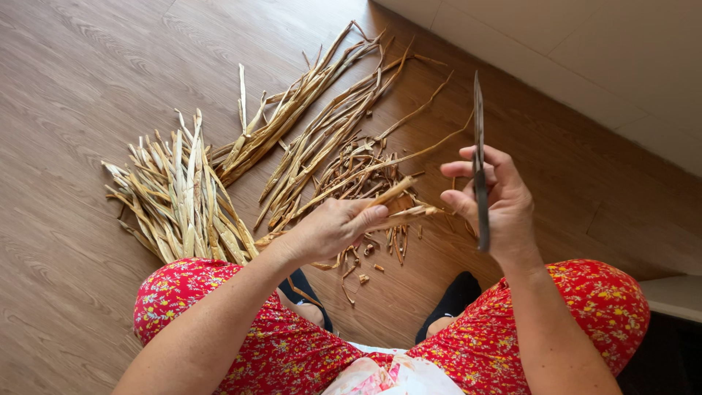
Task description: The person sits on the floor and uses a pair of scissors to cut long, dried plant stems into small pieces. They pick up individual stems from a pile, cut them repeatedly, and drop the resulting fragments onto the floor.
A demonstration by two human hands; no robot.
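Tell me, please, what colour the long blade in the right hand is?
The blade is dark grey, almost black, seen edge-on in the head view.

Arms: bare to above the elbow, no sleeves showing.
Left hand: no rings or watch.
Right hand: likewise plain.
Trousers: red with small flowers, covering both knees.
Socks: dark, below the trousers' knees.
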